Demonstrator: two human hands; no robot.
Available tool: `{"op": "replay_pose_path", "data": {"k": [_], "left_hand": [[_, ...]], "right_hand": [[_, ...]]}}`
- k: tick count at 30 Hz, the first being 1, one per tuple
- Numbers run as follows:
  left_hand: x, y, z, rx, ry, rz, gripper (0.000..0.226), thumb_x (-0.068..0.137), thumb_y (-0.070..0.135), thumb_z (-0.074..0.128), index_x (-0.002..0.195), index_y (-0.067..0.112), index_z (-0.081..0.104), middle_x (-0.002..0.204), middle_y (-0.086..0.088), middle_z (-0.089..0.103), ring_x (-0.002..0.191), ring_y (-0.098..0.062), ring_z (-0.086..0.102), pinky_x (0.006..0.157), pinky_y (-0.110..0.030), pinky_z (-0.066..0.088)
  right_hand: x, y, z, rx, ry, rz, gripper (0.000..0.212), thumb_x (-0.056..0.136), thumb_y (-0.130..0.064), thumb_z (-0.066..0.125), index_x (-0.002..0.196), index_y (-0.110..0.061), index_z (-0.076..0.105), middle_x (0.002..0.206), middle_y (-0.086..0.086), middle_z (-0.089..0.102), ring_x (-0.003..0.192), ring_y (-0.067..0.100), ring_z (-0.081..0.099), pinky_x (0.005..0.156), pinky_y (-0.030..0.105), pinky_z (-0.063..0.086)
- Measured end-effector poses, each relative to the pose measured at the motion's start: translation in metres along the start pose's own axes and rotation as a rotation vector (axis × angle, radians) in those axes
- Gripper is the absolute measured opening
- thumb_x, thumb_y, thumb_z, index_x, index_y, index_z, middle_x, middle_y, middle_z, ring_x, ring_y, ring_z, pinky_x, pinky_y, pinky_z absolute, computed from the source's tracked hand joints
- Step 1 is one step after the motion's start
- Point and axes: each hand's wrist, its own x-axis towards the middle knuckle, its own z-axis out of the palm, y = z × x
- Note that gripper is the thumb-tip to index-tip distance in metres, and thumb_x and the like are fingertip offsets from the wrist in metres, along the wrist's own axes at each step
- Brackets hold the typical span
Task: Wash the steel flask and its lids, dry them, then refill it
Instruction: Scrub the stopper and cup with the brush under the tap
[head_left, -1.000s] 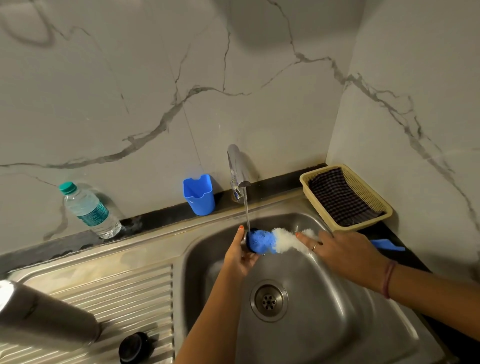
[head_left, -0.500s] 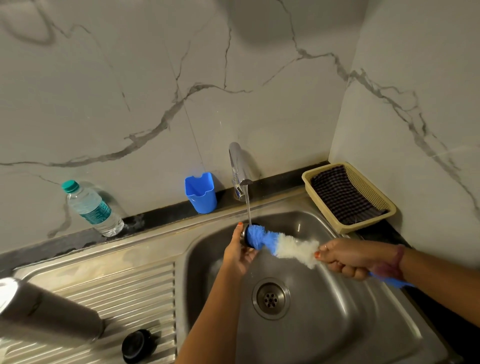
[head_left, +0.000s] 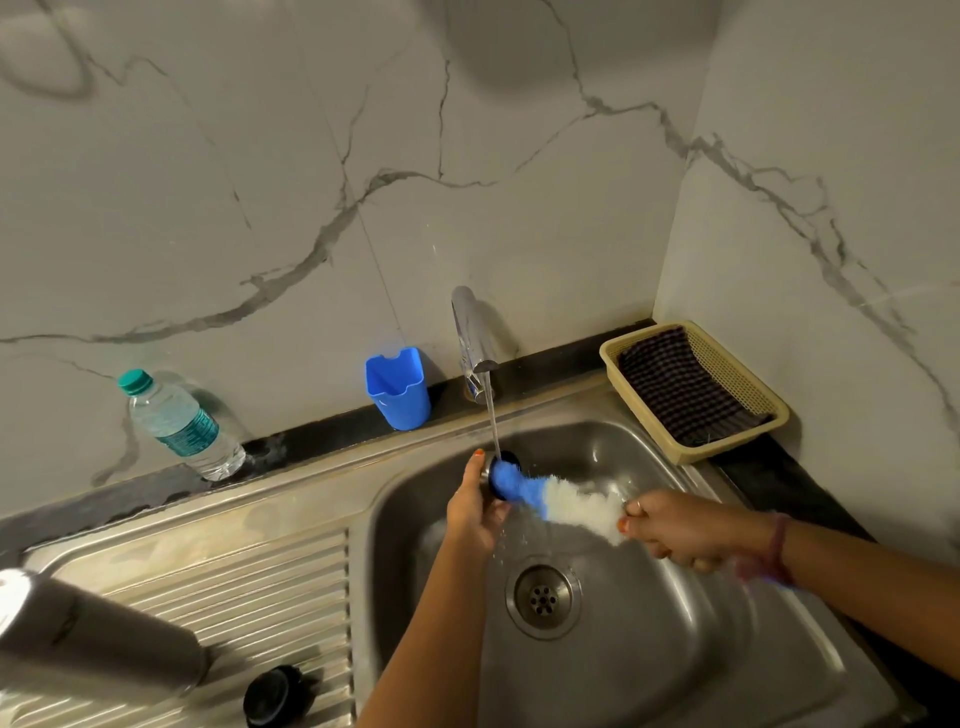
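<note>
Marble-walled sink: left hand grips a lid under the tap; right hand clutches the bottle brush, scrubbing; rinsing likely follows.

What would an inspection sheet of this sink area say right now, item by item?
Surface: steel sink with ribbed drainboard; tap running.
Job's things: steel flask lying on drainboard; black lid beside it; small lid held under the stream, scrubbed by blue-and-white brush.
Clutter: plastic water bottle, blue cup, basket with checked cloth.
Grippers: left hand grips the small lid; right hand grips the brush.
Cables: nothing seen.
Surroundings: marble-patterned walls.
</note>
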Motion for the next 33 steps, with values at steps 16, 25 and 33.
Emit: {"op": "replay_pose_path", "data": {"k": [16, 25, 33], "left_hand": [[-0.003, -0.007, 0.007, 0.074, -0.017, -0.039, 0.040, 0.086, 0.025, 0.076, 0.110, -0.004, 0.063, 0.111, -0.025, 0.068, 0.105, -0.037, 0.068, 0.094, -0.050, 0.055], [-0.007, -0.003, 0.002, 0.020, -0.064, 0.006, 0.038, 0.095, 0.027, 0.064, 0.117, -0.003, 0.064, 0.109, -0.022, 0.072, 0.101, -0.031, 0.070, 0.077, -0.037, 0.061], [-0.002, -0.012, 0.000, 0.041, -0.006, -0.016, 0.047, 0.081, 0.028, 0.079, 0.112, -0.004, 0.065, 0.110, -0.023, 0.071, 0.103, -0.035, 0.070, 0.097, -0.048, 0.054]], "right_hand": [[0.006, 0.022, -0.005, -1.296, 0.761, -0.734, 0.072, 0.063, -0.010, 0.083, 0.130, -0.018, 0.057, 0.060, 0.006, 0.049, 0.039, 0.012, 0.037, 0.032, 0.022, 0.035], [0.007, 0.006, 0.007, 0.608, -0.151, 0.102, 0.016, 0.099, -0.016, 0.046, 0.112, -0.012, 0.054, 0.062, 0.000, 0.046, 0.039, 0.003, 0.026, 0.032, 0.013, 0.019], [0.001, 0.041, 0.008, -1.129, 0.723, -0.676, 0.072, 0.063, -0.008, 0.081, 0.128, -0.027, 0.059, 0.059, 0.000, 0.050, 0.041, 0.008, 0.038, 0.034, 0.020, 0.032]]}}
